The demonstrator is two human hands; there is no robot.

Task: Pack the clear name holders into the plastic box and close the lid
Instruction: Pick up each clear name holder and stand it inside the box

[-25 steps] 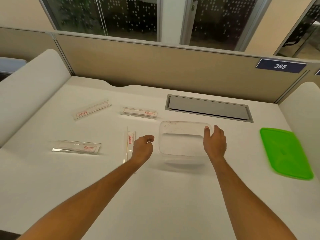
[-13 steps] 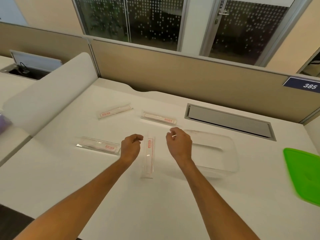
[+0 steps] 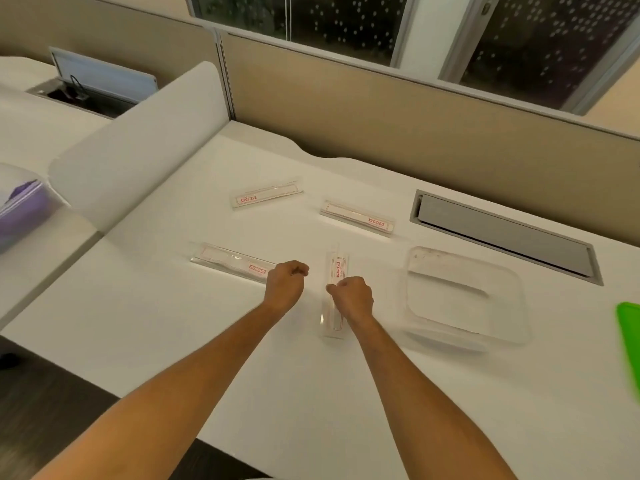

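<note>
Several clear name holders with red labels lie flat on the white desk. One name holder (image 3: 337,268) points away from me, and my right hand (image 3: 351,297) rests over its middle, fingers curled at its left edge. My left hand (image 3: 287,284) hovers with curled fingers and nothing in it, just right of another name holder (image 3: 232,259). Two more name holders (image 3: 266,197) (image 3: 358,218) lie farther back. The clear plastic box (image 3: 467,263) stands open to the right of my right hand. Its green lid (image 3: 630,337) lies at the right edge of view.
A grey cable hatch (image 3: 502,237) is set into the desk behind the box. A beige partition runs along the back. A white curved divider (image 3: 138,147) bounds the left side, with a purple-lidded container (image 3: 20,209) beyond it. The desk's front edge is near my elbows.
My right hand has left the plastic box and moved left onto the holder that points away from me. My left hand stays beside it. The view has swung left.
</note>
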